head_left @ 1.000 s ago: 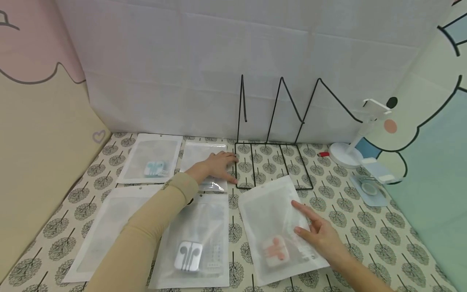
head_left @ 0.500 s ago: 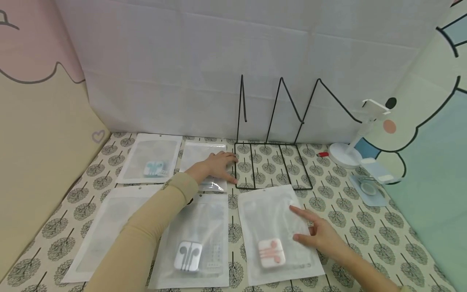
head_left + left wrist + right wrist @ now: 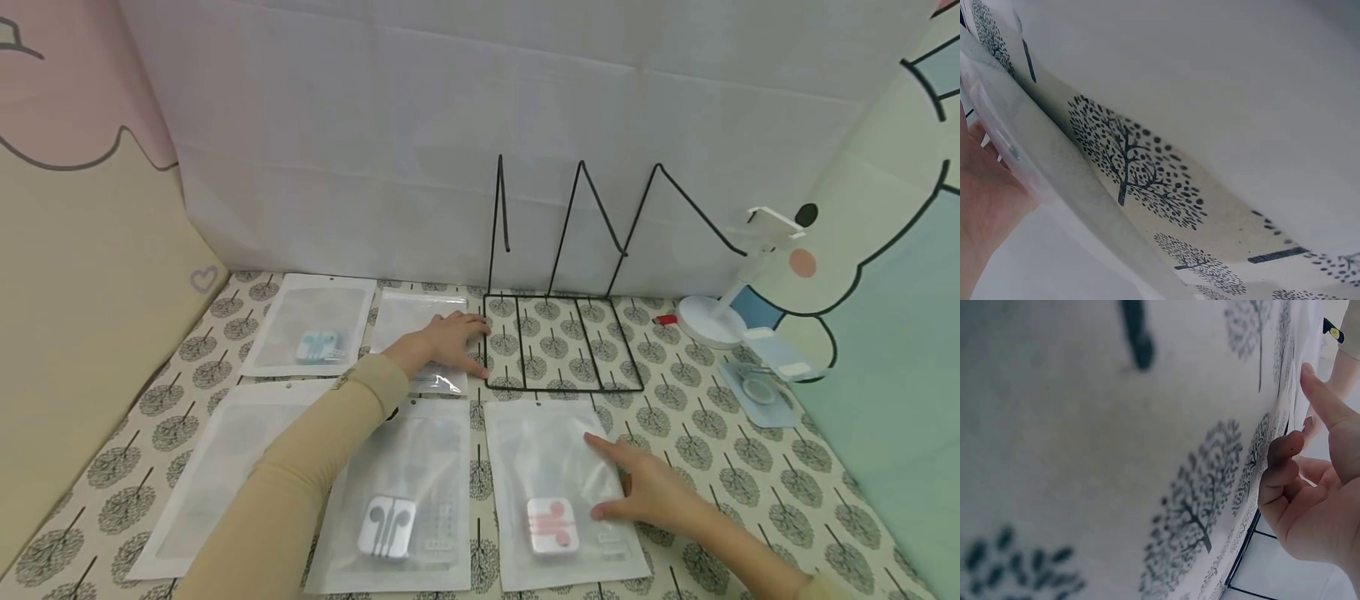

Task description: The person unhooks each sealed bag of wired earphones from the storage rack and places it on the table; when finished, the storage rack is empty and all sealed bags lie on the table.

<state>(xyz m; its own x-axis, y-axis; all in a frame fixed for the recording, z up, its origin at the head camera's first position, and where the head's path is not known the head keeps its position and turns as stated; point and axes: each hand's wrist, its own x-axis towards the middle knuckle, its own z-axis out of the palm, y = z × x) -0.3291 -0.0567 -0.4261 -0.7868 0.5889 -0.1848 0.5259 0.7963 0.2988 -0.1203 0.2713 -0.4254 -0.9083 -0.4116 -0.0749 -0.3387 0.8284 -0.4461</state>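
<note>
My left hand (image 3: 450, 340) rests on a clear plastic bag (image 3: 408, 315), fingers spread toward the left edge of a black wire rack (image 3: 547, 389). My right hand (image 3: 648, 492) touches the right side of a frosted zip bag (image 3: 540, 442), thumb and forefinger apart on its surface. Inside that bag lies a white case (image 3: 552, 527) with pink earphones. To its left, another frosted bag (image 3: 442, 433) contains a white case (image 3: 387, 527) with grey earphones. In the right wrist view the right hand (image 3: 1316, 494) shows its other fingers bent, with nothing visible in them.
A frosted bag (image 3: 266, 408) lies partly under the left sleeve. Behind it is a bag (image 3: 277, 321) with a blue earphone case (image 3: 318, 346). At the right stand a white phone stand (image 3: 711, 323), a small red object (image 3: 664, 319) and a pale blue packet (image 3: 759, 398).
The frosted bag with the pink earphones has turned straighter and slid toward me and slightly left. My right hand has moved along with it. The left hand stays put.
</note>
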